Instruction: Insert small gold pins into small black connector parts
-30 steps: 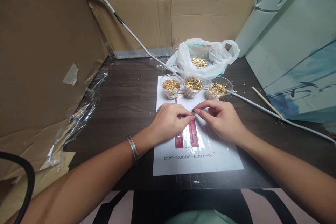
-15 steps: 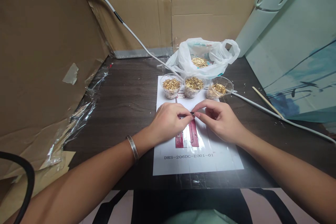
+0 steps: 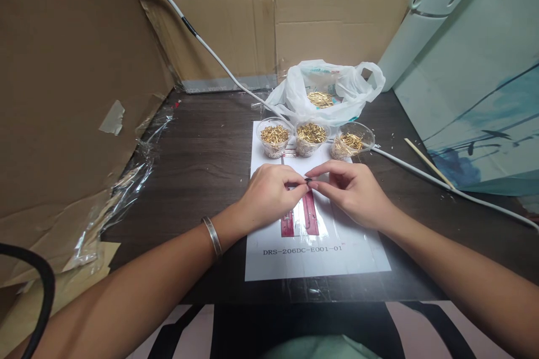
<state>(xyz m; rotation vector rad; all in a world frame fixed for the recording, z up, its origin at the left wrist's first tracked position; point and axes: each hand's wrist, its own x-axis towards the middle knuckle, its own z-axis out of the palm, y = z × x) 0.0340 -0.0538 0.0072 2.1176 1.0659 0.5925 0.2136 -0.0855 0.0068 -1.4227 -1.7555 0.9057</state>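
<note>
Beyond the fingers [image 3: 326, 168], gold pins [image 3: 311, 133] in cups [image 3: 367, 141]

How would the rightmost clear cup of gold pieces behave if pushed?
The rightmost clear cup looks like thin plastic, so it may flex slightly. Its flared rim over a narrower base suggests a high push could tip it. The gold pieces lie loose inside, so they'd likely slide or spill.

The paper sheet [image 3: 362, 261] looks glossy, the pins [image 3: 310, 133] shiny metal, the cups [image 3: 366, 134] smooth clear plastic.
</note>
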